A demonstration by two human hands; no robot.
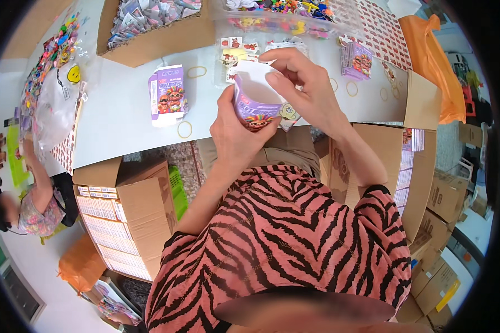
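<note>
My left hand (234,133) is wrapped round a small purple printed carton (254,109), its mouth up and squeezed into a rounded shape. The white inside shows, and I cannot see anything in it. My right hand (311,91) is at the far right of the rim, its forefinger curled over a white flap and its thumb at the mouth. Under the hands, a card with a pale cartoon shape (288,111) partly shows. Beyond them lie small picture stickers (234,43) in a clear tray. Flat purple cartons (168,95) lie to the left on the table.
A cardboard box of small packets (155,47) and a clear bin of colourful trinkets (294,25) stand at the back. Purple cartons (356,60) and rubber bands (351,89) lie right. Packed boxes (114,222) flank my legs. Another person (36,208) works at far left.
</note>
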